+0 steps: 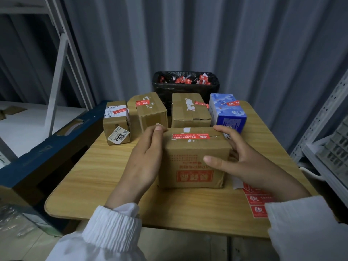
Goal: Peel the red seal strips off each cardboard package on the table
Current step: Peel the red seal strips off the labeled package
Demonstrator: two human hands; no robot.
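A front box [194, 157] of brown cardboard is set on a wooden table [105, 166], and every place here is given from that box. A red seal strip [190, 136] is stuck lengthwise across its top, unpeeled, with torn white paper scraps beside it.

The left hand [145, 159] is pressed flat against the box's left side, fingers straight and together, with the fingertips at the top left edge. The right hand [243, 162] is wrapped round the box's right end: the thumb is laid across the front face and the fingers are spread over the top right corner. White sleeves [113, 228] are worn on both arms.

Behind the box, four packages are lined up: to the left, a small labelled box [115, 125]; next, a second brown box [150, 112]; directly behind, a third brown box [190, 110]; to the right, a blue box [227, 112]. A strip of the same kind is seen on each. Further behind, a black bin [185, 91] is filled with crumpled red strips [186, 80]. To the near right of the box, a sheet of red stickers [258, 202] is laid, partly covered by the right wrist.
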